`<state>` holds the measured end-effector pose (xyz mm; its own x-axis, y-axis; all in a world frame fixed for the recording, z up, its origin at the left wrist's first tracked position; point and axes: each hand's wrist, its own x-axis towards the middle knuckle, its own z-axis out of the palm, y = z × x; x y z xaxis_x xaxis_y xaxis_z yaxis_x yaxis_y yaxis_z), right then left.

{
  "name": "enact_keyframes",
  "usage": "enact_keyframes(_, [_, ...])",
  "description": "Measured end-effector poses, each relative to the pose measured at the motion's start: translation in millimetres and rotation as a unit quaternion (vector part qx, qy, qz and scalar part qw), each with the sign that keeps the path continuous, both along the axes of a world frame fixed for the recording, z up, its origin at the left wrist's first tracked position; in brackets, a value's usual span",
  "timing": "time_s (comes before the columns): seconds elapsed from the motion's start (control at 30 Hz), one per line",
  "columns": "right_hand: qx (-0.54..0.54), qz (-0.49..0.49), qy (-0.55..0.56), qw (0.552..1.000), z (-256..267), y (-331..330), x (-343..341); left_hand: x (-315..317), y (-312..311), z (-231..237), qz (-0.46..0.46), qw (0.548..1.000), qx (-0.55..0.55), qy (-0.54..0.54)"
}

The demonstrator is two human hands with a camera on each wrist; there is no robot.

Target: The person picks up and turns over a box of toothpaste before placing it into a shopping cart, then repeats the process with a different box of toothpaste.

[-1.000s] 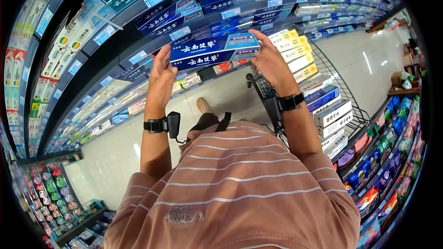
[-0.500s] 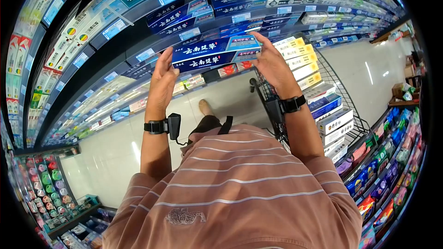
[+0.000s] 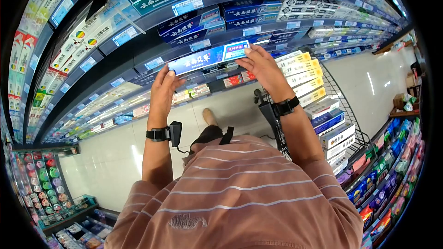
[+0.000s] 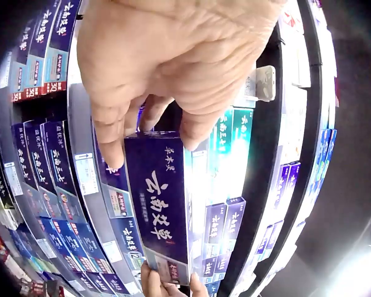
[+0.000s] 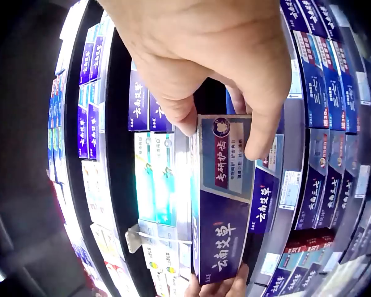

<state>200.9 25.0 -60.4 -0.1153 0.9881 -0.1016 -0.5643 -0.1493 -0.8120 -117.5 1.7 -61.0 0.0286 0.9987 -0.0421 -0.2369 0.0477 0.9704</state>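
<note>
A long blue box [image 3: 207,58] with white lettering is held out level between both hands in the head view. The left hand [image 3: 161,93] grips its left end, thumb on the near side. At the other end the right hand [image 3: 267,71] pinches the box by its corner. The left wrist view has the box [image 4: 157,198] lengthwise below the left hand [image 4: 179,55], with fingertips of the other hand at the far end. Similarly, the right wrist view shows the box [image 5: 222,198] between thumb and fingers of the right hand [image 5: 210,55].
Shelves [image 3: 152,18] of boxed goods and price tags curve across the front and left. A wire cart [image 3: 339,83] at the right holds yellow-white boxes [image 3: 302,71] and stacked white boxes [image 3: 337,136]. Bagged goods [image 3: 392,157] line the lower right; pale floor [image 3: 106,166] lies below.
The box has tipped so its broad bright face shows more, and it sits slightly lower in the head view. Both hands still hold its ends. The shelves have shifted right and down in view.
</note>
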Motion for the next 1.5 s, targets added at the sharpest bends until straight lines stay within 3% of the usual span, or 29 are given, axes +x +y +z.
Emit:
enact_keyframes(0.23, [-0.010,-0.014,-0.042,0.999,2,28,-22,-13,10,2,0.019,0.999,-0.013,0.036])
enact_keyframes(0.37, [-0.035,-0.019,-0.041,0.998,-1,47,-30,-18,18,6,0.004,0.987,0.058,0.151])
enact_keyframes(0.5, [-0.029,-0.024,-0.054,0.998,13,60,-43,-17,35,7,0.042,0.975,0.052,0.210])
enact_keyframes(0.77, [-0.010,-0.034,0.018,0.999,-2,104,-59,-21,87,-13,0.082,0.968,0.088,0.218])
enact_keyframes(1.1, [0.017,-0.014,0.028,0.999,-21,122,-60,-26,123,-28,0.088,0.970,0.103,0.200])
enact_keyframes(1.5, [-0.004,-0.028,0.041,0.999,-10,119,-63,-28,165,-23,0.158,0.893,0.093,0.411])
